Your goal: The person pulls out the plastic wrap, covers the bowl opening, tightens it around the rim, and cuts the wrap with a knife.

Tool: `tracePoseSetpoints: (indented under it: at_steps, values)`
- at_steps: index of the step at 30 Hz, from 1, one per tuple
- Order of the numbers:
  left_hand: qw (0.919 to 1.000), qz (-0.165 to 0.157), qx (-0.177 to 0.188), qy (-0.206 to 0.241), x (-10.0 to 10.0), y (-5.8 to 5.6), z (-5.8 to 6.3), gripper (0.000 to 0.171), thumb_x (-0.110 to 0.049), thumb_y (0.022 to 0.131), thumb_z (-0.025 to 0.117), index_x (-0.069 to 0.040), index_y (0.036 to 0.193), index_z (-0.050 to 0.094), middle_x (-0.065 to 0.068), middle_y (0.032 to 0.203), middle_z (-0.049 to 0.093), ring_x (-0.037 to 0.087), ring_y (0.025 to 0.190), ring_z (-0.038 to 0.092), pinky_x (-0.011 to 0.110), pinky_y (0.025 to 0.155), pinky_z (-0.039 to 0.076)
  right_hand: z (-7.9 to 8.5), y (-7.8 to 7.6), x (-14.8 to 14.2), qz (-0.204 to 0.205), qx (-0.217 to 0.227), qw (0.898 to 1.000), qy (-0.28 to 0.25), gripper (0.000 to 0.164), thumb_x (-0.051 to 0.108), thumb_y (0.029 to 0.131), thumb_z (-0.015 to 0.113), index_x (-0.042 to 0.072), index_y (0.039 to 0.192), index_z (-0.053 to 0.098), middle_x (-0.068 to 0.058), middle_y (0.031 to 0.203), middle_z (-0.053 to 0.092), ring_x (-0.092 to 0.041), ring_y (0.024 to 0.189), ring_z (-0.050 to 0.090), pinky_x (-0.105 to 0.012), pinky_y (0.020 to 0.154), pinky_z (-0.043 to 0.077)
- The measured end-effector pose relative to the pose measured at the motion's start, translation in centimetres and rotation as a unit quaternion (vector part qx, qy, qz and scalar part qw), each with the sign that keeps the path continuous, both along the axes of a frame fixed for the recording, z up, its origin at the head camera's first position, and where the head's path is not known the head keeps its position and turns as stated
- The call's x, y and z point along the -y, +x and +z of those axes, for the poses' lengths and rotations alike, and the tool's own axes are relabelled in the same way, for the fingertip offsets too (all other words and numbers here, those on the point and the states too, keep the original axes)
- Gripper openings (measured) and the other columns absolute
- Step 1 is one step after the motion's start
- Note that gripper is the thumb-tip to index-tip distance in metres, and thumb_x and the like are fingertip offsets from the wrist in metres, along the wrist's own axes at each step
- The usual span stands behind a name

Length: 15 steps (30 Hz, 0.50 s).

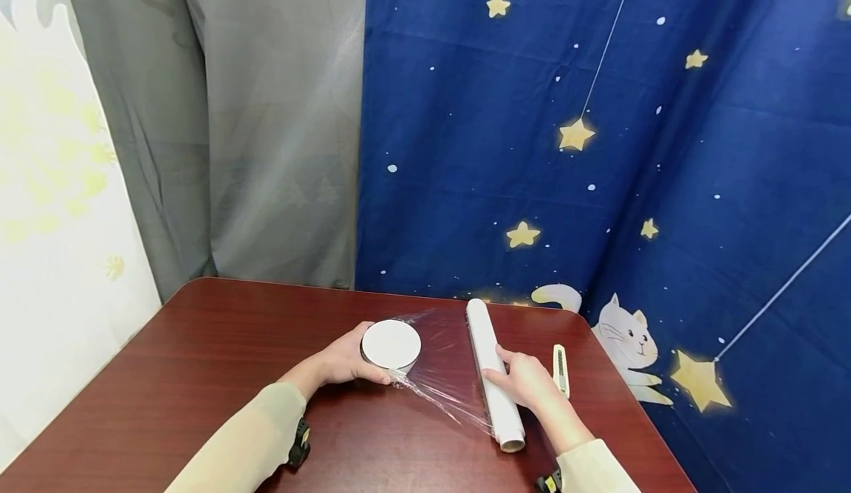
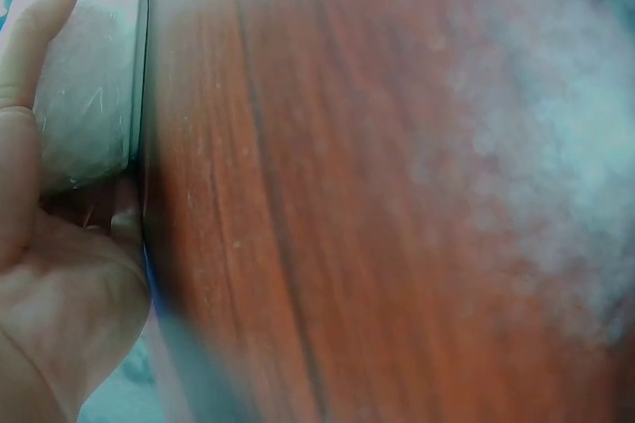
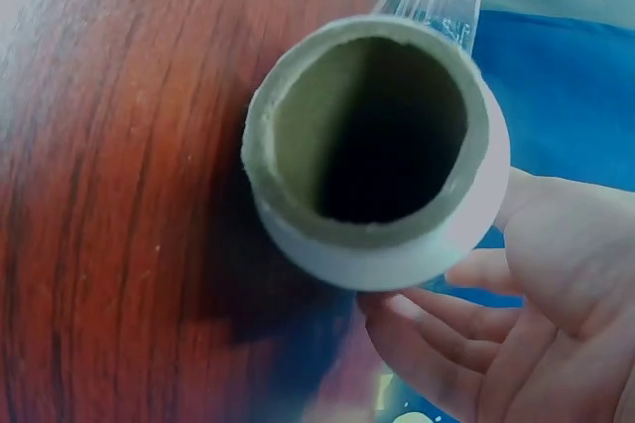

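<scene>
A round tub with a white top (image 1: 391,344) sits on the table, wrapped in clear film. My left hand (image 1: 349,358) grips its left side, thumb along the near wall; the left wrist view shows the tub's whitish wall (image 2: 89,95) beside the thumb. A sheet of cling film (image 1: 445,356) stretches from the tub to a white cling film roll (image 1: 489,364), gathered into creases along its near edge. My right hand (image 1: 530,382) holds the roll from the right, across its middle. In the right wrist view the roll's hollow cardboard core (image 3: 372,135) faces the camera.
A cream box cutter (image 1: 561,369) lies on the dark red table (image 1: 219,352), just right of my right hand. Behind the table's far edge hang a grey curtain (image 1: 279,123) and a blue star-patterned curtain (image 1: 465,145).
</scene>
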<state>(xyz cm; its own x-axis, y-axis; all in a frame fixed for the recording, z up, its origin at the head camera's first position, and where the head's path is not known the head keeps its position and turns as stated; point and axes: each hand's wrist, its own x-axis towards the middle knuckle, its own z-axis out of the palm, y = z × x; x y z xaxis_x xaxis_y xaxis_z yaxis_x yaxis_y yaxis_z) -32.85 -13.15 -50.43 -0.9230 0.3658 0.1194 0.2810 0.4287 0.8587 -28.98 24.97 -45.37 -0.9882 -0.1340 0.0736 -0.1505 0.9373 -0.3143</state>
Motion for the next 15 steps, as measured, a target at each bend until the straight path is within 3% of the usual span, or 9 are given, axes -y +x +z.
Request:
tracePoseSetpoints:
  at_steps: [15]
  values:
    - [0.9999, 0.005, 0.01, -0.007, 0.47, -0.19, -0.13, 0.111, -0.03, 0.065, 0.107, -0.002, 0.154, 0.047, 0.014, 0.144, 0.065, 0.024, 0.126, 0.063, 0.045, 0.114, 0.048, 0.46, -0.68, 0.1, -0.037, 0.059, 0.997, -0.018, 0.068, 0.037, 0.101, 0.078, 0.001, 0.156, 0.059, -0.028, 0.135, 0.074, -0.035, 0.114, 0.072, -0.055, 0.102, 0.056]
